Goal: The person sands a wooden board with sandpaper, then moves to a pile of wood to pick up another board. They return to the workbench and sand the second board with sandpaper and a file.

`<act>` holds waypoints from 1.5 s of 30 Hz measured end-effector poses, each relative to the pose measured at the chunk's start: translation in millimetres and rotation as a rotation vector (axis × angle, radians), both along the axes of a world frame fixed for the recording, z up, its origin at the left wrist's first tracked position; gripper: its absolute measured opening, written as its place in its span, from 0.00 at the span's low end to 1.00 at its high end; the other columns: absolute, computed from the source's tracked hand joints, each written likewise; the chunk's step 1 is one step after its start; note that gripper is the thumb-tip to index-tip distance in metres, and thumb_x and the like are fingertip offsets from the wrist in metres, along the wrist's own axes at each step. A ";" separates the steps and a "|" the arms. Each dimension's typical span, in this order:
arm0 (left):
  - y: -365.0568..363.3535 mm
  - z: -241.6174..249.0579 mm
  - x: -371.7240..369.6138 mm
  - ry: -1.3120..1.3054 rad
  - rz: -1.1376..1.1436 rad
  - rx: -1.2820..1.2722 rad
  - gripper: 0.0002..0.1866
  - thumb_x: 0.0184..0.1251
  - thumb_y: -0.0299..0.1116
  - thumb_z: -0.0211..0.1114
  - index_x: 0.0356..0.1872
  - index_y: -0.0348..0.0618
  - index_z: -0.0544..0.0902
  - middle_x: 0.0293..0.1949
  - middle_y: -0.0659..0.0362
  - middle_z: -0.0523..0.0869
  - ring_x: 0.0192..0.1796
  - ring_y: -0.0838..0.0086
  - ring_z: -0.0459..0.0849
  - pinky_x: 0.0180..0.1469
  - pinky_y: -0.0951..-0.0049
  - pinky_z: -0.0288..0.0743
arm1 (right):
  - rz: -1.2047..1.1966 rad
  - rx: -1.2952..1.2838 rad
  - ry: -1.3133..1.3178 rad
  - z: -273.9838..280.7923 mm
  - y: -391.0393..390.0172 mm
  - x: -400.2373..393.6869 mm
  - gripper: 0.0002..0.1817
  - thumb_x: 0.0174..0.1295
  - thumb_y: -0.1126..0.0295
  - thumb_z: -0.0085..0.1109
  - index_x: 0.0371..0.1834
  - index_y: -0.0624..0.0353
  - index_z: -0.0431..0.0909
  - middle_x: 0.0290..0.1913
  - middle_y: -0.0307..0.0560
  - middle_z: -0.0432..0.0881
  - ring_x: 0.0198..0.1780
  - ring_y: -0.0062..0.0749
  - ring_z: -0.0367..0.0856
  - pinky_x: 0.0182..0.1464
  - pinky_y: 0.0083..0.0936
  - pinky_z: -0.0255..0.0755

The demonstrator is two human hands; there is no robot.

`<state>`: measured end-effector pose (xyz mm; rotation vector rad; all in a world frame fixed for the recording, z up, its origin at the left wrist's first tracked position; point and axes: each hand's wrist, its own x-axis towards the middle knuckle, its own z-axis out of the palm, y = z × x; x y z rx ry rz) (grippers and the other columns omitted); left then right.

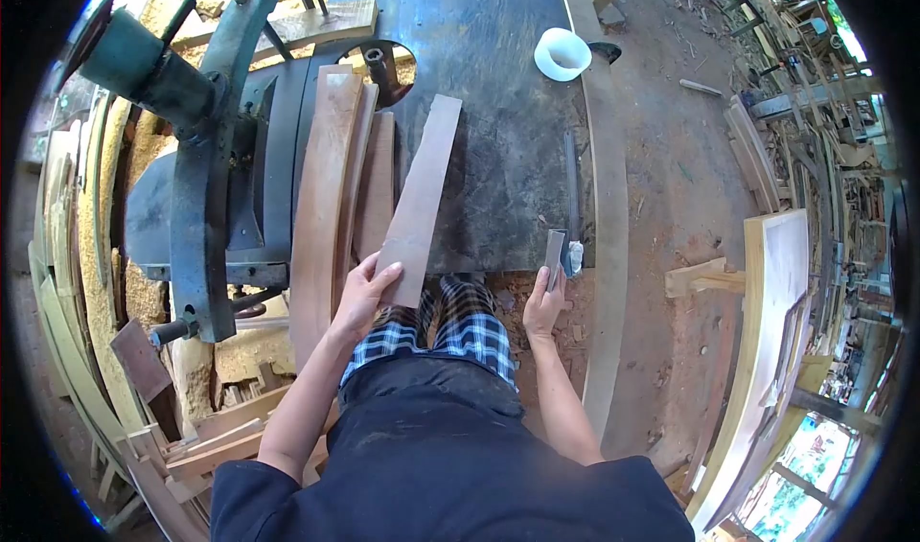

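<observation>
Plank [419, 197] lying slantwise on dark machine table [498, 111], near end gripped by left hand [364, 293]; right hand [543, 304] clasping small metal piece [554, 253] at table edge. Positioning step, likely; steady alignment needed next.

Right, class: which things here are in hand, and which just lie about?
In hand:
flat brown wooden board, under left hand
small grey metal piece, in right hand

Lying about:
white round bowl
curved wooden planks
dark metal table
</observation>
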<state>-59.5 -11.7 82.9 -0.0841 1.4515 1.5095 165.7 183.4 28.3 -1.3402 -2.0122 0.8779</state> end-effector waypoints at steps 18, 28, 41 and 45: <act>20.7 18.4 14.4 -0.351 0.035 0.200 0.18 0.77 0.42 0.48 0.57 0.41 0.74 0.45 0.56 0.82 0.42 0.70 0.84 0.36 0.68 0.84 | 0.566 0.221 -0.366 23.0 20.1 -86.2 0.35 0.68 0.49 0.50 0.71 0.62 0.59 0.71 0.57 0.62 0.72 0.49 0.59 0.71 0.51 0.50; 26.8 17.5 26.0 0.178 -0.322 0.152 0.26 0.76 0.39 0.46 0.70 0.45 0.55 0.47 0.51 0.78 0.27 0.71 0.83 0.28 0.72 0.82 | 0.300 -1.665 0.583 51.1 -30.7 -113.1 0.22 0.70 0.55 0.51 0.58 0.59 0.71 0.51 0.51 0.79 0.50 0.41 0.80 0.51 0.40 0.77; -87.8 2.5 -44.7 1.475 -0.196 -0.670 0.38 0.59 0.44 0.66 0.70 0.54 0.62 0.63 0.46 0.68 0.62 0.48 0.70 0.62 0.52 0.66 | 0.413 -1.284 0.563 13.4 -55.6 -136.3 0.22 0.68 0.58 0.55 0.59 0.61 0.70 0.51 0.46 0.80 0.50 0.33 0.81 0.52 0.36 0.78; -104.0 -17.3 -39.7 1.123 -0.302 -0.707 0.47 0.58 0.56 0.64 0.75 0.61 0.49 0.63 0.44 0.67 0.62 0.45 0.72 0.58 0.51 0.71 | 0.404 -1.180 0.475 15.2 -76.3 -164.7 0.25 0.68 0.52 0.55 0.55 0.65 0.74 0.50 0.45 0.80 0.49 0.27 0.79 0.50 0.29 0.75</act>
